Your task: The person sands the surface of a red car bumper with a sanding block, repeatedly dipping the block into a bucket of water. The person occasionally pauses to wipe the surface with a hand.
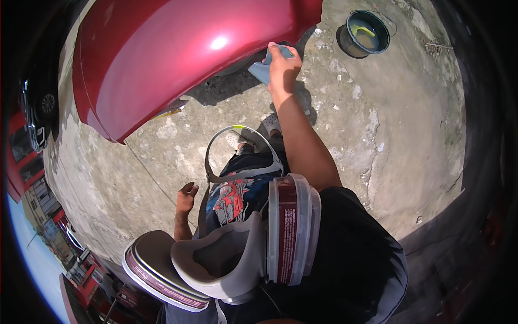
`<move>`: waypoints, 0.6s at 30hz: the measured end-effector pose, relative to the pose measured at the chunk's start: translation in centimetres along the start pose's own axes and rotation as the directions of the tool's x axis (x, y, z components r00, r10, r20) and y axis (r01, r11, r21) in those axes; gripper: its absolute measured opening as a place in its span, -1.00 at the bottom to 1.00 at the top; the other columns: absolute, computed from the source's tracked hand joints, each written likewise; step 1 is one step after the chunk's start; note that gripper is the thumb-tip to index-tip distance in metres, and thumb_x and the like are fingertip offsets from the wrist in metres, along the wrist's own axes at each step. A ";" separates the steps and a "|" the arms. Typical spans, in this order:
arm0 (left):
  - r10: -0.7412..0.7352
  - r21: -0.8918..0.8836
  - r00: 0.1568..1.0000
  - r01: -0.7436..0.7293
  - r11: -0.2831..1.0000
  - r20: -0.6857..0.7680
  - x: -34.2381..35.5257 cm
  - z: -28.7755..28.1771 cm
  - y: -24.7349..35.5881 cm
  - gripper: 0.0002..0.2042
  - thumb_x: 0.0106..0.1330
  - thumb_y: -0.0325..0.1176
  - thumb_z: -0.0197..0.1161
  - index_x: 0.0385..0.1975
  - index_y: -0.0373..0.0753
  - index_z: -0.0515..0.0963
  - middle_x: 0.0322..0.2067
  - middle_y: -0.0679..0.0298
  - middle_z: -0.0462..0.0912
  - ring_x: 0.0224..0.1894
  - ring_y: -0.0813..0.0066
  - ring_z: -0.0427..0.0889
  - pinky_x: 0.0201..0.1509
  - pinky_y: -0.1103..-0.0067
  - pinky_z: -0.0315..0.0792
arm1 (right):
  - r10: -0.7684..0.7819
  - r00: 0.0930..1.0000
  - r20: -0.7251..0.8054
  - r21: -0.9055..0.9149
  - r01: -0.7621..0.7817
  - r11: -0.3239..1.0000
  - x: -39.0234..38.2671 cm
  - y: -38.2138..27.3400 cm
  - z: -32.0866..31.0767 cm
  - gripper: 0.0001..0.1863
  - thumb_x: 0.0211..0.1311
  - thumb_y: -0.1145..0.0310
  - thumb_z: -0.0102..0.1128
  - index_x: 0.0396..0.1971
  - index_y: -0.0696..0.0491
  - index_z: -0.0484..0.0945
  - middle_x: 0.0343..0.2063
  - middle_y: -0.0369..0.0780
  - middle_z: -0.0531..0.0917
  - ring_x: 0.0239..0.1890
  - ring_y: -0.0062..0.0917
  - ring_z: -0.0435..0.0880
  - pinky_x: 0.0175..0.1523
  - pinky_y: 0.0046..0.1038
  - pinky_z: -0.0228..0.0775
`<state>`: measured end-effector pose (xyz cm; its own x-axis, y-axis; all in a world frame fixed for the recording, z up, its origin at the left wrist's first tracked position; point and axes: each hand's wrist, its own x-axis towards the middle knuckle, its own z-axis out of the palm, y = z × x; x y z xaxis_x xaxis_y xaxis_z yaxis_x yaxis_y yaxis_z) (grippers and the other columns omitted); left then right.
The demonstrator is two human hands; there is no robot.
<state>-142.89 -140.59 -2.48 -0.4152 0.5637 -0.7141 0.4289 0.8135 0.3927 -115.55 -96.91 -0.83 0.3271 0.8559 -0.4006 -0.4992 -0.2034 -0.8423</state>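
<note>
My right hand [281, 70] grips a grey-blue sheet or pad [259, 72] at the lower edge of a glossy red car panel [178, 48], which looks like a hood. My left hand [186, 197] hangs low at the left, fingers loosely curved and apart, holding nothing. Between my arms a grey respirator [216, 264] with two side cartridges hangs at my chest, its head strap loop lying over my patterned shirt [232, 197]. The far side of the pad is partly hidden by my fingers.
A dark bucket [384, 40] of cloudy water with a yellow-green item inside stands at the upper right on stained concrete [377, 140]. My shoes [270, 122] show below the panel. A dark car [40, 108], red structures and buildings line the left rim.
</note>
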 end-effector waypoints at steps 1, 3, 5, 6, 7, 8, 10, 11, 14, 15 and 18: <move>-0.023 -0.026 1.000 0.022 0.999 -0.003 -0.3 0.0 0.1 -0.54 0.28 -0.14 0.29 0.02 -0.40 0.53 -0.14 -0.10 0.66 -0.06 0.18 0.66 0.03 0.44 0.48 | 0.000 1.000 0.025 -0.059 0.002 0.998 -0.7 0.3 0.6 -0.75 0.10 0.41 0.36 -0.33 0.15 0.47 -0.54 -0.24 0.58 -0.60 -0.56 0.52 -0.47 -0.44 0.39; -0.045 -0.046 0.999 0.044 0.998 -0.026 -1.1 0.5 -0.4 -0.53 0.29 -0.14 0.28 0.03 -0.41 0.53 -0.14 -0.11 0.66 -0.05 0.16 0.66 0.03 0.44 0.48 | 0.058 0.993 0.101 -0.122 -0.046 0.992 -1.9 0.6 1.1 -0.77 0.12 0.39 0.35 -0.35 0.16 0.48 -0.54 -0.24 0.59 -0.59 -0.61 0.51 -0.45 -0.48 0.36; -0.045 -0.047 0.999 0.044 0.998 -0.024 -0.4 0.8 -1.2 -0.54 0.29 -0.14 0.28 0.03 -0.41 0.53 -0.14 -0.11 0.66 -0.05 0.15 0.66 0.03 0.44 0.48 | 0.047 0.995 0.086 -0.094 -0.039 0.995 -1.9 0.1 0.8 -0.77 0.10 0.41 0.37 -0.33 0.15 0.49 -0.53 -0.24 0.60 -0.57 -0.60 0.53 -0.43 -0.48 0.38; -0.047 -0.042 0.999 0.046 0.998 -0.023 -0.1 0.9 -1.7 -0.54 0.29 -0.15 0.28 0.03 -0.41 0.53 -0.13 -0.11 0.66 -0.04 0.15 0.66 0.03 0.44 0.48 | 0.040 0.997 0.068 -0.064 -0.036 0.997 -1.9 -0.1 0.7 -0.76 0.09 0.43 0.39 -0.31 0.14 0.50 -0.51 -0.25 0.60 -0.54 -0.59 0.54 -0.41 -0.47 0.41; -0.056 -0.054 0.998 0.055 0.997 -0.030 -0.4 1.2 -2.2 -0.54 0.29 -0.15 0.28 0.03 -0.41 0.53 -0.13 -0.11 0.66 -0.04 0.15 0.66 0.03 0.44 0.48 | 0.062 0.997 0.052 -0.090 -0.057 0.994 -2.2 -0.2 0.9 -0.77 0.10 0.43 0.38 -0.31 0.15 0.51 -0.49 -0.25 0.62 -0.52 -0.61 0.54 -0.40 -0.50 0.39; -0.057 -0.073 0.998 0.054 0.996 -0.040 -0.6 1.4 -2.7 -0.54 0.30 -0.15 0.27 0.03 -0.41 0.53 -0.12 -0.10 0.65 -0.04 0.14 0.65 0.03 0.43 0.48 | 0.069 0.995 0.066 -0.097 -0.063 0.993 -2.4 0.0 1.0 -0.77 0.10 0.43 0.38 -0.31 0.15 0.51 -0.49 -0.25 0.62 -0.52 -0.61 0.54 -0.40 -0.50 0.39; -0.068 -0.100 0.996 0.062 0.993 -0.054 -1.1 1.6 -2.9 -0.54 0.30 -0.15 0.27 0.03 -0.41 0.53 -0.11 -0.10 0.65 -0.03 0.13 0.65 0.04 0.42 0.48 | -0.006 0.991 0.130 -0.182 0.030 0.983 -2.9 1.0 1.1 -0.76 0.17 0.37 0.32 -0.32 0.18 0.47 -0.56 -0.23 0.60 -0.59 -0.61 0.53 -0.45 -0.50 0.36; -0.058 -0.089 0.996 0.053 0.995 -0.061 -1.8 1.6 -2.0 -0.55 0.30 -0.15 0.27 0.03 -0.41 0.53 -0.11 -0.10 0.65 -0.03 0.13 0.65 0.04 0.42 0.47 | 0.004 0.989 0.151 -0.186 0.024 0.982 -3.3 1.6 1.5 -0.76 0.17 0.37 0.32 -0.32 0.18 0.47 -0.56 -0.23 0.60 -0.59 -0.61 0.53 -0.45 -0.50 0.36; -0.041 -0.114 0.996 0.032 0.993 -0.079 -2.2 2.0 -3.3 -0.55 0.30 -0.16 0.27 0.03 -0.41 0.52 -0.11 -0.10 0.65 -0.02 0.12 0.65 0.05 0.42 0.47 | 0.022 0.977 0.211 -0.260 0.034 0.965 -5.2 2.8 2.6 -0.75 0.18 0.37 0.32 -0.33 0.19 0.46 -0.58 -0.24 0.59 -0.59 -0.62 0.53 -0.44 -0.50 0.35; -0.025 -0.139 0.996 0.013 0.990 -0.085 -2.2 2.1 -4.2 -0.54 0.30 -0.16 0.27 0.03 -0.41 0.52 -0.11 -0.10 0.65 -0.02 0.12 0.65 0.06 0.41 0.47 | 0.005 0.978 0.208 -0.226 0.044 0.973 -6.1 3.1 3.2 -0.75 0.18 0.37 0.32 -0.34 0.20 0.46 -0.59 -0.25 0.59 -0.59 -0.62 0.53 -0.44 -0.50 0.35; -0.121 -0.126 0.991 0.114 0.985 -0.049 -2.9 1.1 -4.2 -0.55 0.30 -0.15 0.26 0.03 -0.40 0.53 -0.10 -0.11 0.65 -0.01 0.12 0.64 0.06 0.41 0.46 | 0.005 0.977 0.213 -0.207 0.040 0.978 -8.3 4.5 4.4 -0.78 0.16 0.39 0.34 -0.33 0.18 0.49 -0.55 -0.26 0.61 -0.56 -0.63 0.53 -0.41 -0.51 0.35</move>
<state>-142.63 -145.75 -2.71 -0.5031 0.4675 -0.7268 0.2742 0.8840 0.3787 -124.07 -102.82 0.32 0.1458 0.9365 -0.3189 -0.3088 -0.2632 -0.9140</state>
